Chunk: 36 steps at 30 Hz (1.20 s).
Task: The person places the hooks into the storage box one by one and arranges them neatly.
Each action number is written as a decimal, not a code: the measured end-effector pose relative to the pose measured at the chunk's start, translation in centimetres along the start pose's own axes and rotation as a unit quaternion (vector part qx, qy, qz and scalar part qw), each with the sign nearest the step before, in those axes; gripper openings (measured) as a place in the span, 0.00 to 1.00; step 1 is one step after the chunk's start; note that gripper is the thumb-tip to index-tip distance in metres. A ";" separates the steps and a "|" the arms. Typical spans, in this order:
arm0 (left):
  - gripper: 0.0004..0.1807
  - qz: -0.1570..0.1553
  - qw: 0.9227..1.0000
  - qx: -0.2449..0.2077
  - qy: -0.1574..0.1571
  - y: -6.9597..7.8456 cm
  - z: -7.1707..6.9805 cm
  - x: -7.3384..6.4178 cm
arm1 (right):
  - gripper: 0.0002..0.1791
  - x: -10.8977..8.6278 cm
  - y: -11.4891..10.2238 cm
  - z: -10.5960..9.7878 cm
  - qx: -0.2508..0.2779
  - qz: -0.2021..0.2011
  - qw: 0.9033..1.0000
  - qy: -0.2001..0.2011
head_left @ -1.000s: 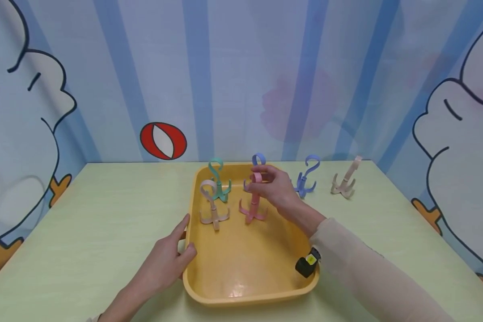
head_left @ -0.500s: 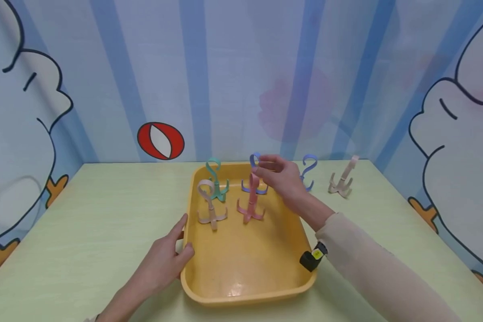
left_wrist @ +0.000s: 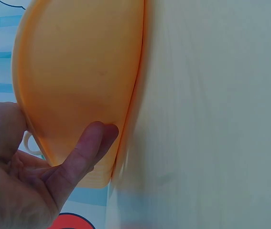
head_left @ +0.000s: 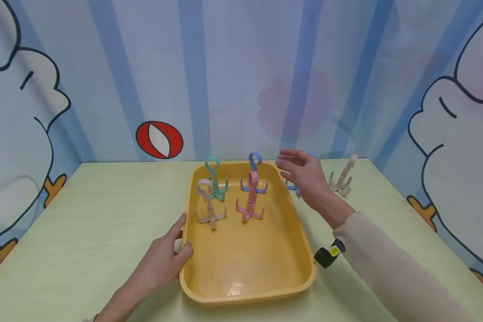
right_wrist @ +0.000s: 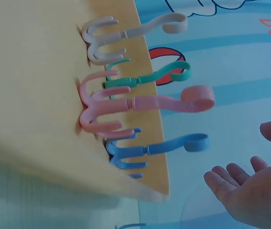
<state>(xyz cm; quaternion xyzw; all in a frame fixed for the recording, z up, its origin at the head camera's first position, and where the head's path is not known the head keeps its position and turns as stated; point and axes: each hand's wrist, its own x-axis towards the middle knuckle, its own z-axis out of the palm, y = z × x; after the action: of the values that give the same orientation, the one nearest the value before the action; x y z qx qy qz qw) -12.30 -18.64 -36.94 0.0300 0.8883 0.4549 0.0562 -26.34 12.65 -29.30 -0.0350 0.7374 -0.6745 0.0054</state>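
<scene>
A yellow tray (head_left: 245, 255) holds upright plastic hooks, each with several prongs at the base and a curled top: green (head_left: 216, 190), beige (head_left: 211, 214), pink (head_left: 251, 205) and blue (head_left: 260, 190). My left hand (head_left: 158, 259) holds the tray's left side, thumb at the rim and fingers along the outer wall (left_wrist: 78, 114). Beyond the far right corner, my right hand (head_left: 306, 174) hovers with fingers extended, nothing between them. It partly covers another blue hook (head_left: 293, 187) on the table. In the right wrist view, the right hand (right_wrist: 254, 191) is apart from the hooks.
Another beige hook (head_left: 341, 182) stands on the pale green table (head_left: 124, 201), at the far right. A striped blue backdrop (head_left: 225, 89) with printed cartoon figures rises behind the table edge.
My right hand has moved from beside the pink hook's top rightward, out over the blue hook beside the tray. The pink hook stays standing in the tray. The left hand keeps its hold.
</scene>
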 end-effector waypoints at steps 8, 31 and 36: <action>0.43 0.001 1.000 -0.001 -0.002 0.0 0.0 0.0 | 0.29 -0.1 0.4 -2.7 0.015 0.008 0.999 0.036; 0.44 -0.008 1.000 0.001 0.000 0.1 0.1 0.1 | 0.20 0.8 2.8 -5.7 0.041 0.017 0.989 0.141; 0.43 -0.010 1.000 0.000 0.002 0.1 0.0 0.0 | 0.16 1.0 3.2 -5.8 0.048 0.013 0.987 0.155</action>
<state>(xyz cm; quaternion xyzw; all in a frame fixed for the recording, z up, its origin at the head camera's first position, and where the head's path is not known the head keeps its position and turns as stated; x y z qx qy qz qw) -12.32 -18.58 -36.90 0.0207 0.8887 0.4541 0.0590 -27.77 18.67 -31.91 0.0798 0.6965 -0.7062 -0.0987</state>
